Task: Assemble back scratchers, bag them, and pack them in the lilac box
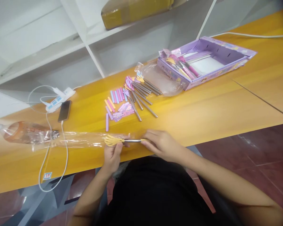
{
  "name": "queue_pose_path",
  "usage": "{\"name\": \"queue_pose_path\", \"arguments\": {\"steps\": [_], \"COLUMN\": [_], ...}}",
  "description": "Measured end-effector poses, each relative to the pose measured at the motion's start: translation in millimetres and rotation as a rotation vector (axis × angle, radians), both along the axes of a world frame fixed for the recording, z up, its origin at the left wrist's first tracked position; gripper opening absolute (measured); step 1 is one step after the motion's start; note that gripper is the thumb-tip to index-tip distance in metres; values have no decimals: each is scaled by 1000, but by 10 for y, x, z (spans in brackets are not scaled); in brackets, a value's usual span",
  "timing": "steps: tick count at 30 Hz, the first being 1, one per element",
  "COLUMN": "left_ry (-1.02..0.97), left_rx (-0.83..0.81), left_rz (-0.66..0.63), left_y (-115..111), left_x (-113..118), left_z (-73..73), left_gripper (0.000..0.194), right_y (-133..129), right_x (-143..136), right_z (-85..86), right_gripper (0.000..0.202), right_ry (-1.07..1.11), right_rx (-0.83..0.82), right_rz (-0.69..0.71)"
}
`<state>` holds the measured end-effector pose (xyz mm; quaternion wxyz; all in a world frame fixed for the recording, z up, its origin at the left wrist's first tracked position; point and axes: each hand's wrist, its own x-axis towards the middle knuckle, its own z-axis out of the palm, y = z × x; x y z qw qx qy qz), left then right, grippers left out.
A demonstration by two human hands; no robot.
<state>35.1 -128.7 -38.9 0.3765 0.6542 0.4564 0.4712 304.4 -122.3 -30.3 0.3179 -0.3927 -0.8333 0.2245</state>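
Note:
Near the table's front edge, my left hand (112, 156) pinches the yellow hand-shaped head of a back scratcher (132, 141), lying level over a clear plastic sleeve (85, 139). My right hand (163, 144) grips the other end of its metal rod, where a bit of yellow shows at the fingertips. Beyond my hands lie several metal rods (141, 102) with pink, purple, blue and yellow hand-shaped heads. Left of them are short coloured tubes (118, 95) and pink printed cards (126, 109).
A purple box (226, 72) with wrapped scratchers stands at the back right, beside a plastic bag (165, 81). At the left are a bottle (25, 133), a phone (64, 110), a power strip (60, 99) and looping white cables. Shelves rise behind the table (202, 113).

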Motion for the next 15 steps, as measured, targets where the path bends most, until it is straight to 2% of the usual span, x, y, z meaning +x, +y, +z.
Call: {"name": "queue_pose_path", "arguments": {"steps": [3,5,11,15], "left_ry": [-120,-135,104,320], "left_rx": [-19,-45,-31,-72], "left_rz": [129,127,-84,-214], "left_y": [24,41,32,25], "left_x": [6,16,45,46], "left_z": [-43,-27,105,107], "left_gripper": [49,50,52,43], "right_y": [92,131,86,53], "right_x": [117,154,72,13], "right_z": [12,-9,-69,-36], "right_gripper": [43,47,51,47], "right_ry": [-27,-22,-36,-20], "right_rx": [-127,-164,-174,-208], "right_rz": [86,130,124,173]}}
